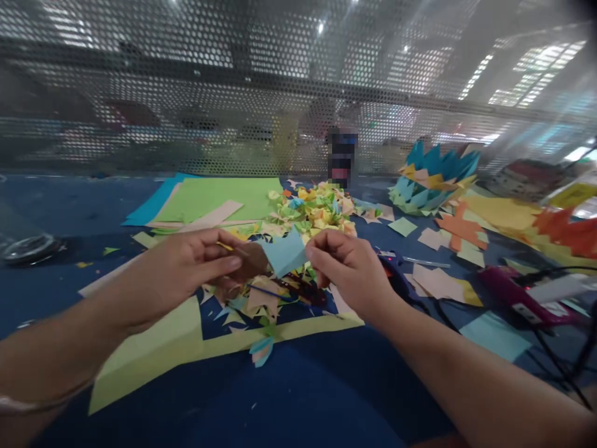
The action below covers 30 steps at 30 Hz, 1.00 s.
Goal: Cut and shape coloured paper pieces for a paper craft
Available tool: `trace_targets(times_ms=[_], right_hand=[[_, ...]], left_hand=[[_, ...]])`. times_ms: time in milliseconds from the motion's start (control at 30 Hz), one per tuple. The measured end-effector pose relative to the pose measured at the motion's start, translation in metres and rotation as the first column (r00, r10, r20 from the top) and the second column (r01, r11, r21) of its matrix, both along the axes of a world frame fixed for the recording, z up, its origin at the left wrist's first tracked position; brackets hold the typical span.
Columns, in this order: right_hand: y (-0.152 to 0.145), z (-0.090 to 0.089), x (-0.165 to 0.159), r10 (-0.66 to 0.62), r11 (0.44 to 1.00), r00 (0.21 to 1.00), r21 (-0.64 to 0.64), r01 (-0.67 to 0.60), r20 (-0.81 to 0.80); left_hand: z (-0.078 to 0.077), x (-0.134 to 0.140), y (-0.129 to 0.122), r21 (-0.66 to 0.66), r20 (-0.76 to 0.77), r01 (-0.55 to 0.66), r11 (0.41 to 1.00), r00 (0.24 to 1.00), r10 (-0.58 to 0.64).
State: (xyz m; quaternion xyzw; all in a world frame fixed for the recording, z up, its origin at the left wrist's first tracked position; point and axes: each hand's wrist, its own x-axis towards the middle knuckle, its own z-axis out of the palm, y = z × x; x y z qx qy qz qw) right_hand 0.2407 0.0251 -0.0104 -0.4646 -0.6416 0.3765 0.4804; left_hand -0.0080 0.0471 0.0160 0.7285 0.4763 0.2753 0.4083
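In front of me my left hand (200, 264) is closed, pinching a small brown piece (254, 260) that looks like card or paper. A thin yellow bit shows between its fingers. My right hand (347, 267) pinches the right edge of a light blue paper piece (285, 252). The blue paper's left edge meets or overlaps the brown piece; I cannot tell if they are joined. Below both hands lie paper star cutouts (263, 300) and a dark blue stick-like thing (270, 292). A small folded blue and pink paper shape (262, 351) lies nearer me.
Behind my hands is a heap of crumpled paper pieces (321, 208). Green sheets (228, 193) lie back left, and a pale yellow sheet (144, 354) front left. To the right stand a spiky blue paper ring (433, 177) and a purple power strip (517, 298) with cables. A perforated metal screen (209, 93) closes the back.
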Motion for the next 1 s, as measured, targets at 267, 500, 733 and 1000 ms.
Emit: trace_targets(times_ms=[267,500,733,1000], right_hand=[[0.002,-0.003,-0.005,-0.132,0.991,0.988,0.021,0.134,-0.075],[-0.003,-0.006,-0.008,-0.088,0.996,0.995,0.029,0.089,-0.048],[-0.006,-0.002,-0.011,-0.074,0.997,0.979,-0.001,0.075,0.188],[-0.004,-0.005,-0.013,-0.107,0.994,0.972,0.027,0.104,0.207]], left_hand=[[0.0,0.027,-0.01,-0.372,0.401,0.076,0.925,0.912,0.086],[-0.014,0.029,-0.006,-0.395,0.476,-0.055,0.917,0.841,0.256],[-0.017,0.031,-0.007,-0.409,0.494,0.071,0.91,0.855,0.156],[-0.021,0.035,-0.017,-0.392,0.52,0.099,0.915,0.844,0.131]])
